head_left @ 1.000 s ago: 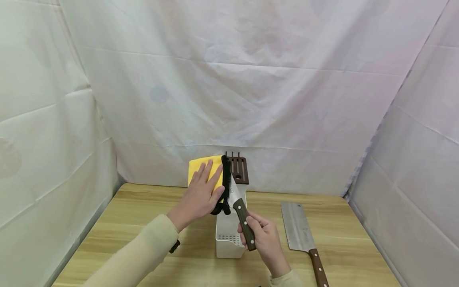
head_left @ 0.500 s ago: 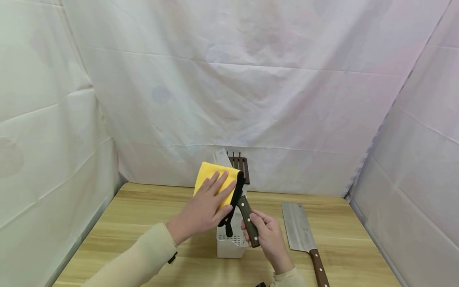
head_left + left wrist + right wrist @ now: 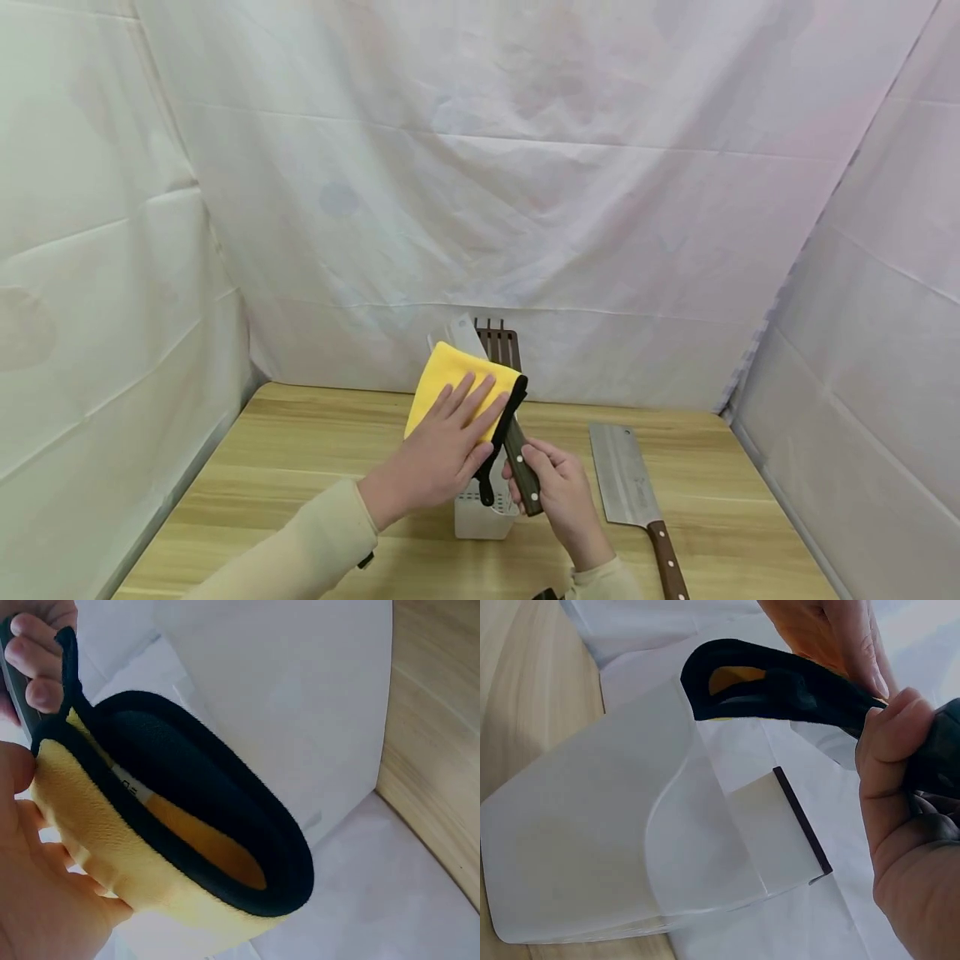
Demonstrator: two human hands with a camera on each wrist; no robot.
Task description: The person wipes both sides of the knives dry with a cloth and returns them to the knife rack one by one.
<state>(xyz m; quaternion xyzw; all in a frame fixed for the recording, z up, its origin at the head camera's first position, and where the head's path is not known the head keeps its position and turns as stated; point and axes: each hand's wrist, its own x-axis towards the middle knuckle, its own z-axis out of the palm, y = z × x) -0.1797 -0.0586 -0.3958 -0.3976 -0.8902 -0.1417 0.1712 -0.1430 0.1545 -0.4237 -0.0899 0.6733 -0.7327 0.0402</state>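
Observation:
My right hand (image 3: 562,500) grips the dark green riveted handle of a kitchen knife (image 3: 525,479), its blade slanting up and away to the left. Over the blade lies a folded yellow cloth (image 3: 459,367) with black edging and a black loop. My left hand (image 3: 431,458) presses the cloth with its fingers spread and nearly straight. Beyond the cloth the blade's far end (image 3: 465,329) shows; the middle of the blade is hidden. In the left wrist view the cloth's fold (image 3: 150,855) gapes, with my left thumb and fingers along its outer side.
Below the hands stands a white knife holder (image 3: 480,523) with a perforated base and a dark brown slotted top (image 3: 500,346) at its back. A cleaver (image 3: 630,479) with a brown handle lies right of it on the wooden table (image 3: 315,433). White curtains (image 3: 480,208) enclose the table.
My left hand and the cloth have slid right and down along the blade toward the handle, uncovering the blade's far end. The right hand has shifted slightly right.

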